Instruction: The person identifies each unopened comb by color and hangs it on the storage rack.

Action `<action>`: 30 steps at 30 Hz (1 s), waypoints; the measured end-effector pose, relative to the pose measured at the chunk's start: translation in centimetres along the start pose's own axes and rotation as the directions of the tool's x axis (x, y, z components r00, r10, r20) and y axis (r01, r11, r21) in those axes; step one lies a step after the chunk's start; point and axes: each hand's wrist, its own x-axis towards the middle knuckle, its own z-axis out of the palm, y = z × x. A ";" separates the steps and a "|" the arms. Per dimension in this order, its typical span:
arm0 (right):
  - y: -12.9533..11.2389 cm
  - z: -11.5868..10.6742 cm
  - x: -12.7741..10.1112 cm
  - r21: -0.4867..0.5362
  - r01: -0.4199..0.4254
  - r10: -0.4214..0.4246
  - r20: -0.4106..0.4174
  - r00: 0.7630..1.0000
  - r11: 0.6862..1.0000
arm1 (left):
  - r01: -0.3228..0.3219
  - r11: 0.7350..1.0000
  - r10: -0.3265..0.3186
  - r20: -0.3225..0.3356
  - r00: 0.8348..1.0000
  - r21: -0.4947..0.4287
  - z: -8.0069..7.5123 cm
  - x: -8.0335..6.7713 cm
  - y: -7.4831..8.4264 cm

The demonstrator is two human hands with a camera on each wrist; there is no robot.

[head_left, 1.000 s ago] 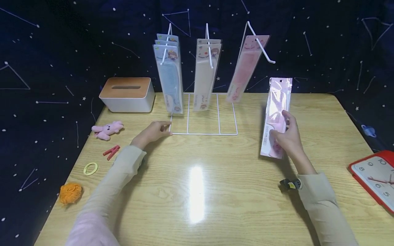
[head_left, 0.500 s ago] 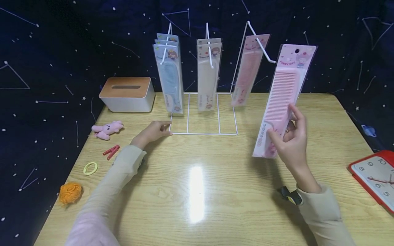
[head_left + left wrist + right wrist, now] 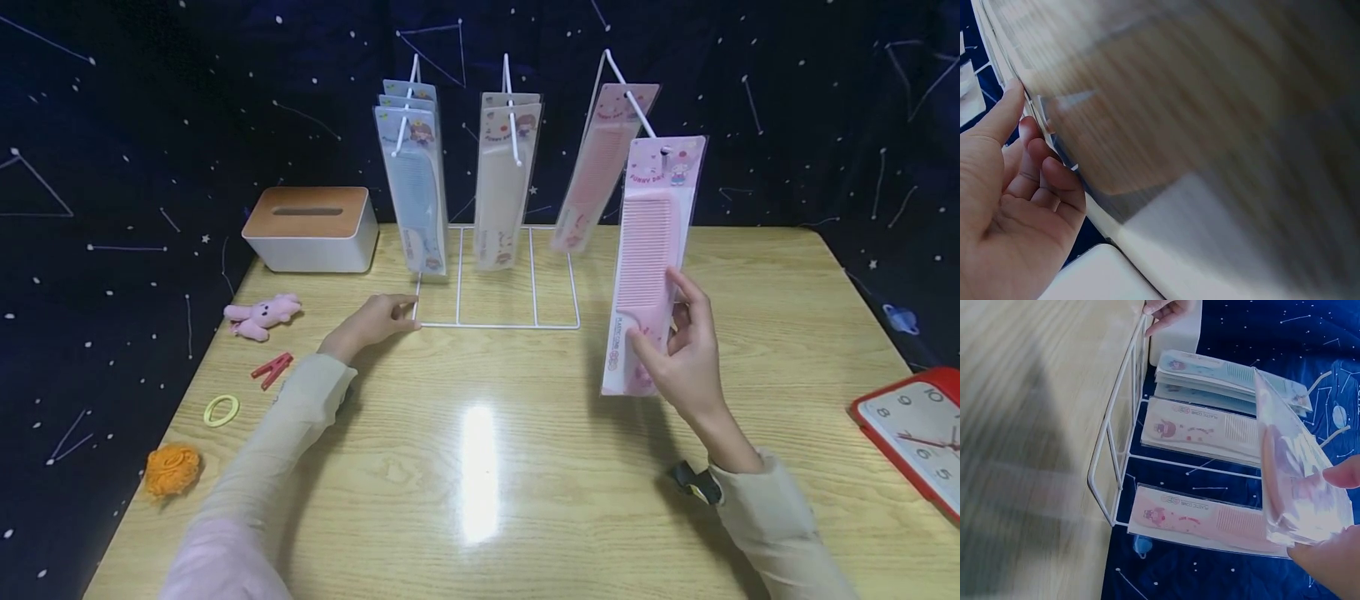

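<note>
My right hand [image 3: 686, 358] holds a packaged pink comb [image 3: 648, 254] upright by its lower part, thumb in front and fingers behind. The package's punched hole lies at the end of the right hook of a white wire display rack [image 3: 495, 327]; I cannot tell whether the hook passes through. Behind it, another packaged pink comb [image 3: 602, 171] hangs on that hook. Several packaged blue combs [image 3: 414, 200] hang on the left hook, and packaged cream combs [image 3: 504, 200] on the middle one. My left hand [image 3: 369, 325] pinches the rack's base at its front left corner.
A white tissue box [image 3: 315, 246] with a wooden lid stands at the back left. Along the left edge lie a pink plush toy [image 3: 262, 317], a red clothespin [image 3: 272, 370], a yellow ring [image 3: 221, 411] and an orange pouf [image 3: 172, 471]. A red clock [image 3: 911, 433] lies right.
My right hand has lifted the packaged pink comb off the table, tipped it upright and brought it left to the right hook. The hanging pink comb swings slightly. My left hand stays put.
</note>
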 end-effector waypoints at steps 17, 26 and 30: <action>4.9 -0.4 8.9 -0.239 -0.109 0.133 0.088 0.987 0.965 | 0.006 1.000 -0.006 -0.003 1.000 -0.003 0.1 0.6 -0.2; 7.0 -0.9 10.5 -0.235 -0.162 0.197 0.130 0.972 0.958 | 0.003 1.000 -0.003 0.005 1.000 0.013 0.2 0.5 0.0; 7.4 -1.2 10.3 -0.285 -0.183 0.225 0.121 0.967 0.941 | 0.024 0.999 -0.024 0.025 0.999 0.024 0.2 0.1 0.3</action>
